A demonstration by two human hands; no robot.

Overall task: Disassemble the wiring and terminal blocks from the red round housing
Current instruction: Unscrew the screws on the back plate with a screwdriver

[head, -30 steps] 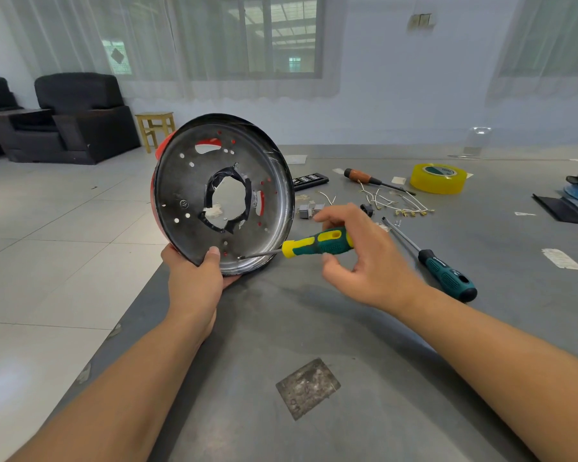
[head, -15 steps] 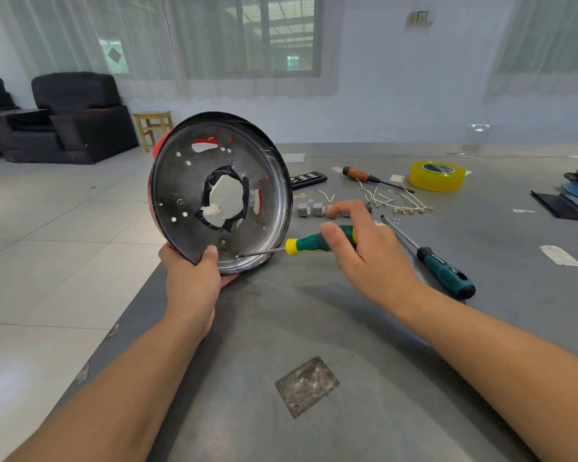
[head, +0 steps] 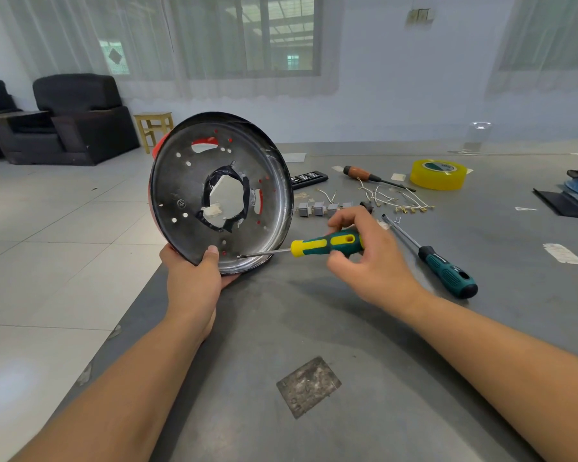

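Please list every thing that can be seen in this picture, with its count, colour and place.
round housing: 1, red outside, dark metal inside, upright at table edge
screwdriver: 1, green-yellow, tip inside housing rim
second screwdriver: 1, green-black, on table, right
brown-handled screwdriver: 1, far table
tape roll: 1, yellow, far right
terminal blocks: about 4, grey, behind right hand
wires: several, white, loose
table: 1, grey
armchair: 1, black
stool: 1, yellow
left hand: holds housing
right hand: holds screwdriver
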